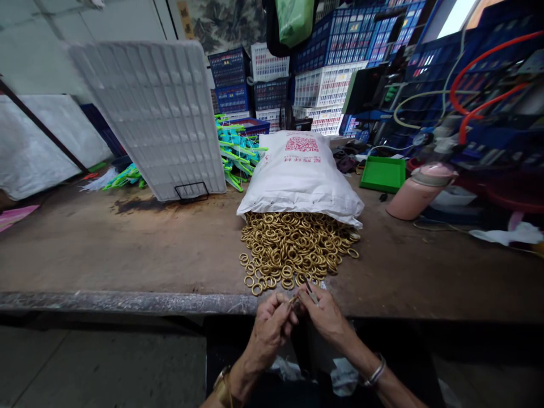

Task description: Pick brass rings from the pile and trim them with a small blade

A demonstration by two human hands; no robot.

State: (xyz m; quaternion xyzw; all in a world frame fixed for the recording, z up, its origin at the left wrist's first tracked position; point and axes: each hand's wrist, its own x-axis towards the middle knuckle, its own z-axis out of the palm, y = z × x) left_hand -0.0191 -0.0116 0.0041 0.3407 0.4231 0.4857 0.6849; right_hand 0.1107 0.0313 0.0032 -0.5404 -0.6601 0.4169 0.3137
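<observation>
My left hand (pixel 270 326) is closed in a pinch on a brass-coloured ring (pixel 293 299), seen nearly edge-on just past the table's front edge. My right hand (pixel 325 317) meets it from the other side, its fingers wrapped round a slim metal tool (pixel 311 292) that looks like a small knife; its tip points up and away from me. The fingertips of both hands almost touch and partly hide the ring. Right beyond them lies a heap of brass-coloured rings (pixel 293 246), spilling from the mouth of a white woven sack (pixel 293 170) with red print.
On the wooden table (pixel 106 243), a pale ribbed panel (pixel 157 119) stands in a black wire stand at left, with green plastic pieces (pixel 238 150) behind. A green tray (pixel 383 173) and a pink bottle (pixel 419 191) are at right. Stacked crates (pixel 329 85) rise behind.
</observation>
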